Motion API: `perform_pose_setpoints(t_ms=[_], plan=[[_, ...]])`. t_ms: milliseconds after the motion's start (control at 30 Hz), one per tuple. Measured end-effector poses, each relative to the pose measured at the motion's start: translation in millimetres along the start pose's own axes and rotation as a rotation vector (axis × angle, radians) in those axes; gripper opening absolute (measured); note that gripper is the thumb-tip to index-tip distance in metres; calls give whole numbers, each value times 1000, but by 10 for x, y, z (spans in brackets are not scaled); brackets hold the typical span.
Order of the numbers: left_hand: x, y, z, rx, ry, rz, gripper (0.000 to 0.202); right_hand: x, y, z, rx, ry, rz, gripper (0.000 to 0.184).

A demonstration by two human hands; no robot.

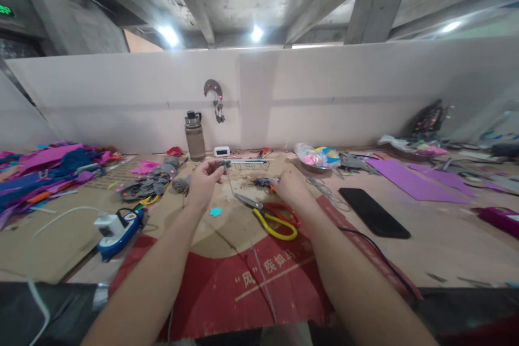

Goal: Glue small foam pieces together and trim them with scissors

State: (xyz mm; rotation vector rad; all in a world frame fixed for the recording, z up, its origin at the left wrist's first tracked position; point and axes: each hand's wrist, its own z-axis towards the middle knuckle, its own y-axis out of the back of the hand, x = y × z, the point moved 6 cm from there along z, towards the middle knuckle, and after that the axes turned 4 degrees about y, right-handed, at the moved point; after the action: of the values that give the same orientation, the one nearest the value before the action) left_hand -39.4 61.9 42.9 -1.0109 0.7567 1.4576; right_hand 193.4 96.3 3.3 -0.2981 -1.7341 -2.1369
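My left hand [206, 175] is closed in a pinch on a small dark grey piece [227, 164], from which a thin pale string hangs down. My right hand [291, 184] is curled around what looks like a glue gun [263, 181], dark blue with an orange part, pointing left; its handle is hidden by the fingers. Between my forearms lie scissors with one yellow and one red handle [279, 225], blades toward the upper left. A turquoise flower-shaped cutout [215, 212] rests on the cardboard [211, 238], below my left hand.
Grey felt pieces [152, 181] and a blue power strip [121, 235] lie on the left, beside a heap of coloured felt [44, 170]. A bottle [195, 138] stands at the back. On the right are a black phone [373, 212], purple sheets [413, 179] and a black cord [381, 254].
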Motion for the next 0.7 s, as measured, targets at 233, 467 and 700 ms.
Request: perform_pose_setpoints(t_ms=[233, 467, 700], plan=[[54, 52, 54, -20, 19, -94, 32, -206, -369, 73, 102, -126, 84, 20], [163, 96, 62, -45, 186, -293, 31, -55, -156, 85, -34, -84, 345, 25], [204, 175, 78, -71, 239, -334, 30, 575, 324, -272, -221, 276, 948, 28]])
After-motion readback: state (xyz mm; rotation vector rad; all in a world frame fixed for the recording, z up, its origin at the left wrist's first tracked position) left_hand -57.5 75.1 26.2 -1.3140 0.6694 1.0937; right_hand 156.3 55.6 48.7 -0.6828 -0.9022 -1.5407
